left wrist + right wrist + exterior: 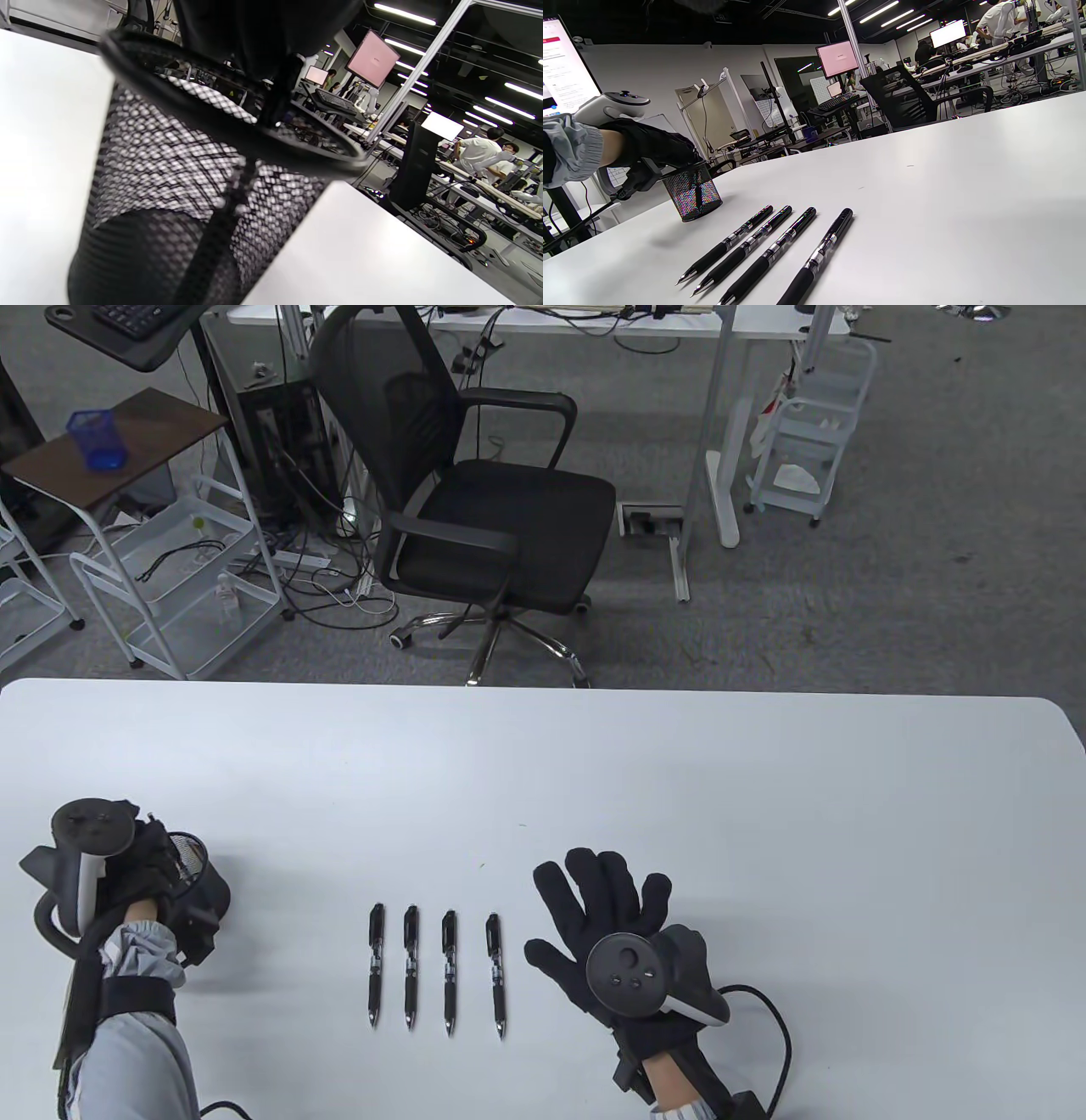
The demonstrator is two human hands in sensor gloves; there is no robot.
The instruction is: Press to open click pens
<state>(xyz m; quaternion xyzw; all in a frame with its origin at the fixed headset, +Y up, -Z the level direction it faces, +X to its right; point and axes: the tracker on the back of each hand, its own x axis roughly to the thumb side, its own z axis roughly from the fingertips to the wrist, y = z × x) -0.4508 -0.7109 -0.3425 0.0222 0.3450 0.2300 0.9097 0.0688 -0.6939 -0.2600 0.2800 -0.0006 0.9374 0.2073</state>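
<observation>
A black mesh cup point(204, 882) stands near the desk's point(764, 814) left edge; a chair point(484, 509) beyond its far edge.

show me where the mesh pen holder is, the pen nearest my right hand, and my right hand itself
mesh pen holder point(692, 197), right wrist view, on its mesh wall.
rightmost pen point(496, 976), table view, mid-barrel.
right hand point(607, 920), table view, on the back of the glove, fingers spread.

Four black click pens point(377, 965) point(411, 967) point(448, 972) point(496, 975) side by side on white table point(764, 780), between two gloved hands point(157, 869) point(607, 929).
</observation>
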